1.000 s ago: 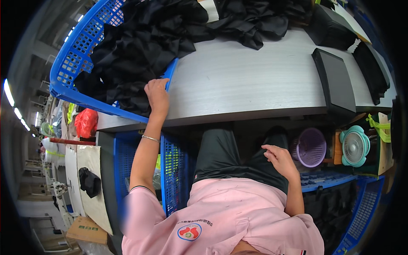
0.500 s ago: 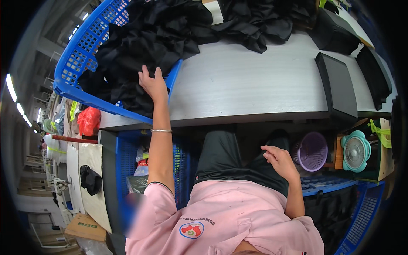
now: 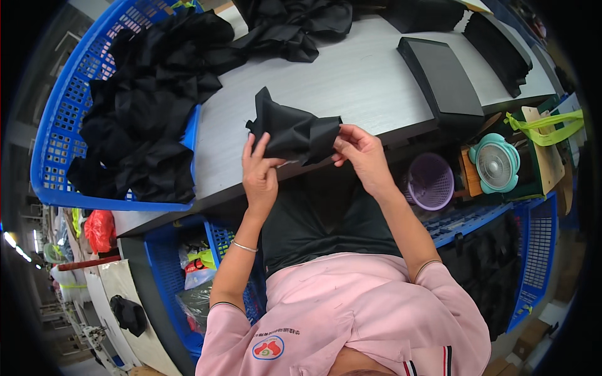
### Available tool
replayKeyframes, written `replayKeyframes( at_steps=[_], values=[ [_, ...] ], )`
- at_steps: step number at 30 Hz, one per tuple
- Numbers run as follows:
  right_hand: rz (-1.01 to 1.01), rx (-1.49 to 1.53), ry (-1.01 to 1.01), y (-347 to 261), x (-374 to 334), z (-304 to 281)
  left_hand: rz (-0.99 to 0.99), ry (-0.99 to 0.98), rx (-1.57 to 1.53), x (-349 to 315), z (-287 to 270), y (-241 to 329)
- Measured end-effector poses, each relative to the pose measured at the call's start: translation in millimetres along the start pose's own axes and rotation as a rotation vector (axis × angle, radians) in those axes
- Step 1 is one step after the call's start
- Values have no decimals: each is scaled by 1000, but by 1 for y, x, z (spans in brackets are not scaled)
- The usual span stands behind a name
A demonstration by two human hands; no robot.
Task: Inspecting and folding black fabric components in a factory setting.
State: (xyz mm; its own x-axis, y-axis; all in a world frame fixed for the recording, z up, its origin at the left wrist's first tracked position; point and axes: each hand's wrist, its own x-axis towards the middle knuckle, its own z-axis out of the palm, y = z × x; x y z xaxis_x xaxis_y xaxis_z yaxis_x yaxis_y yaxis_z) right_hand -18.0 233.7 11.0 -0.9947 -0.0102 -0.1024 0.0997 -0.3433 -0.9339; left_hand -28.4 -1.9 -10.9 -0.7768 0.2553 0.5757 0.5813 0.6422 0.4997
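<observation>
A creased piece of black fabric [image 3: 291, 133] hangs between my two hands over the front edge of the pale table. My left hand [image 3: 258, 169] grips its lower left side, with two fingers stretched up along the cloth. At the cloth's right end, my right hand [image 3: 360, 153] pinches the edge between thumb and fingers. To the left, a blue plastic basket [image 3: 59, 160] holds a heap of crumpled black fabric [image 3: 141, 125].
More black fabric [image 3: 288, 25] is bunched at the table's far side. Stacks of flat black pieces [image 3: 442, 78] lie on the right. Below the table's edge are a purple basket [image 3: 431, 182] and a turquoise fan [image 3: 495, 163]. A blue crate [image 3: 164, 266] stands lower left.
My left hand has come back from the basket with a piece of black fabric. My right hand has risen from my lap and taken hold of its right end. The view has turned.
</observation>
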Motion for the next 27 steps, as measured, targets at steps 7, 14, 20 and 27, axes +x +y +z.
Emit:
replayKeyframes(
  at_steps=[7, 14, 20, 27],
  values=[
    [-436, -530, -70, 19, -13, 26, -62, 232, -100, 18, -4, 61],
    [-379, -539, -177, 40, -32, 30, 67, 157, -49, 35, 2, 61],
    [-351, -559, -67, 49, -33, 10, -75, 199, -298, 27, 11, 79],
    [-326, -6, -100, 48, -43, 10, 25, 265, -332, 38, 11, 80]
  ],
)
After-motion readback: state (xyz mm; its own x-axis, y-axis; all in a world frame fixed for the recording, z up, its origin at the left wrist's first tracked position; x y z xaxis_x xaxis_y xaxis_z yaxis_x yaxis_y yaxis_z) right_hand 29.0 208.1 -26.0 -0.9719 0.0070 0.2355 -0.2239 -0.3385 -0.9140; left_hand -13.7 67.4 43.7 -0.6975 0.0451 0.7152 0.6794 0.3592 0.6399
